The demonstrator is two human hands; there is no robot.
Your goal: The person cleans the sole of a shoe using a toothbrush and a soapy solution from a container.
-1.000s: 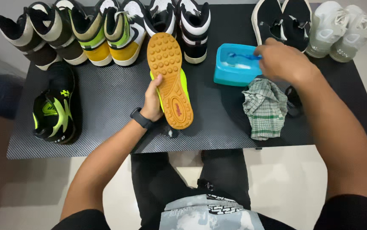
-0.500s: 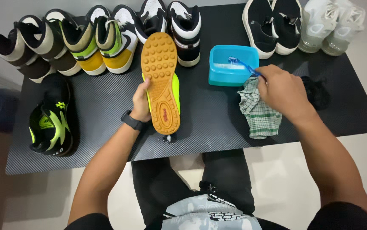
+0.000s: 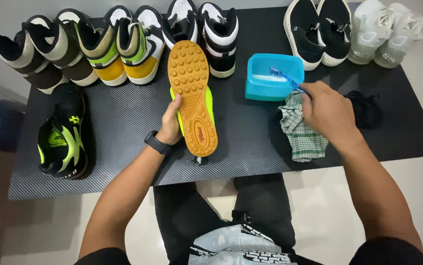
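- Right, the left hand has its fingers wrapped around the edge of the neon-yellow shoe, which stands tilted on the table with its tan studded sole facing up at the camera; a dark watch sits on that wrist.
- To the right of the shoe, the right hand has its fingers closed in a pinch on the handle of a blue brush, whose head rests in the blue tub.
- Just below the tub, under the right hand, lies a green checked cloth, and a black rag lies further right of it.
- Behind the shoe stands a row of footwear: a black-and-white high-top pair directly behind it, a yellow-and-green pair to the left, and a brown-and-black pair beyond that.
- Right of the tub, at the back, are black slip-ons and a pale grey pair.
- Well left of the held shoe lies its black-and-neon partner, apart from everything.
- All of it sits on a black woven-pattern table, with a pale floor below.
- The person's dark trousers show beneath the near edge of the table.
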